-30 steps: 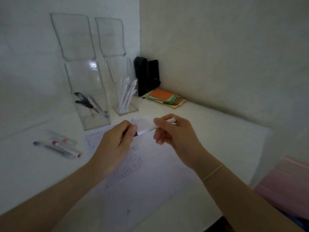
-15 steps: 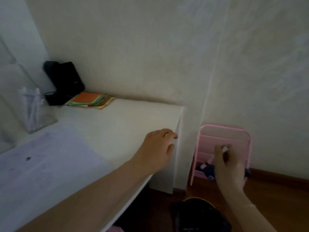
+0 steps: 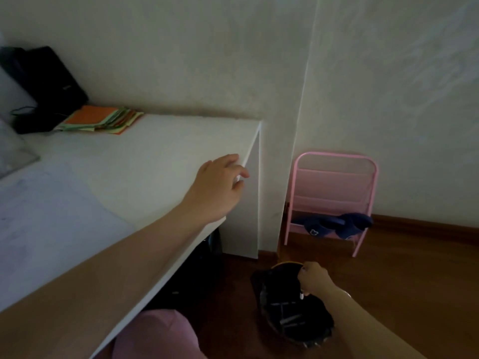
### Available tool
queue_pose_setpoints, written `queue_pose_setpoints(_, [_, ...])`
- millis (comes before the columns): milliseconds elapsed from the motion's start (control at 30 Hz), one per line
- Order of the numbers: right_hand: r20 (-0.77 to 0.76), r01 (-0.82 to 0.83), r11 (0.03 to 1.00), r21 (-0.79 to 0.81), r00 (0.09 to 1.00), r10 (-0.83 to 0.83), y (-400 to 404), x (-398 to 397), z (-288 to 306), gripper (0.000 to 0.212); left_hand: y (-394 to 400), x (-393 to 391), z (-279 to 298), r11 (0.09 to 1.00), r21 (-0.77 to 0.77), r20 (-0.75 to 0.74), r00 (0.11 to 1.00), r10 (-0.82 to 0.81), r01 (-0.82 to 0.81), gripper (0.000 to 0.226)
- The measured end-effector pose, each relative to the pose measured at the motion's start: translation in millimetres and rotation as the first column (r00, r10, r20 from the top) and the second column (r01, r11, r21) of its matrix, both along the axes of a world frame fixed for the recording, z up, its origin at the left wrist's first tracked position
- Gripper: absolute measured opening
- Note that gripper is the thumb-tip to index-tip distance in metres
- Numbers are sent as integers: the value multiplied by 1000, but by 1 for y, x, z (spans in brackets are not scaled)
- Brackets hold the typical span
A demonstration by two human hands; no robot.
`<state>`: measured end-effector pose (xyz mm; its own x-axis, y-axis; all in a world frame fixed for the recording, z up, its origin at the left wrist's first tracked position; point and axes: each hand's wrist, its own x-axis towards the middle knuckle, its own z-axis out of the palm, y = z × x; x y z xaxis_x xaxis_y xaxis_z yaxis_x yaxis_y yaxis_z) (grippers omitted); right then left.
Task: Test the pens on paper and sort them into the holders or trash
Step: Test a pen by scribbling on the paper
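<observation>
My right hand (image 3: 313,279) hangs low over the black trash bin (image 3: 315,335) on the floor, fingers curled round a pen. Only the pen's white tip (image 3: 302,295) shows, under the hand and just inside the bin's mouth. Several discarded pens (image 3: 289,318) lie at the bottom of the bin. My left hand (image 3: 217,190) rests on the right edge of the white desk (image 3: 160,151), fingers loosely bent, holding nothing. The test paper (image 3: 51,216) lies on the desk at the left. Only a corner of a clear holder (image 3: 15,156) shows at the left edge.
A pink metal rack (image 3: 337,177) with dark blue cloth (image 3: 334,225) on it stands against the wall, right of the desk. Coloured notes (image 3: 101,120) and a black device (image 3: 49,84) sit at the desk's back. The floor is wood. My pink-clad knee (image 3: 155,332) is under the desk.
The view swung right, away from the holders. My right hand carried the pen down from in front of the pink rack to the bin. My left hand stayed at the desk edge.
</observation>
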<state>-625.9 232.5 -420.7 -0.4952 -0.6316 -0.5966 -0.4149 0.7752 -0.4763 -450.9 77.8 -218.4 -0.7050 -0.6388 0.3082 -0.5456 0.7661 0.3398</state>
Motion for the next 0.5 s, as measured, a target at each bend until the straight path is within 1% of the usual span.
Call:
queue_pose_setpoints(67, [-15,-29,998,47,999,29,-6,-4,1,8,0,0,-1,1000,-5,-4,1000,-4,4,25])
queue_pose_setpoints(167, [-31,-23,987,157,999,28,-8,-10,8,26,1,0,-1,1000,-5,-5,1000,6,-6,25])
queue_pose_setpoints(233, [-80,-3,980,200,997,19,-6,-13,15,28,1,0,-1,1000,2,-8,1000,7,-7,24])
queue_pose_setpoints(300, [-105,-31,968,250,993,58,-4,-15,24,31,1,0,-2,1000,3,-24,1000,2,-2,23])
queue_pose_setpoints(367, [-97,-81,950,300,989,115,-5,-13,37,37,2,-1,-2,1000,-2,-34,999,2,-2,23])
queue_pose_setpoints(433, [-95,-130,947,293,982,164,-9,-7,58,38,1,-1,-3,1000,-7,-34,999,13,-13,22])
queue_pose_setpoints(467, [-132,-153,956,250,973,191,-14,-3,73,36,1,-1,-2,1000,-5,-45,999,15,-15,22])
queue_pose_setpoints(500, [-204,-180,968,176,955,215,-22,0,90,34,1,-1,-2,1000,1,-74,997,8,-8,22])
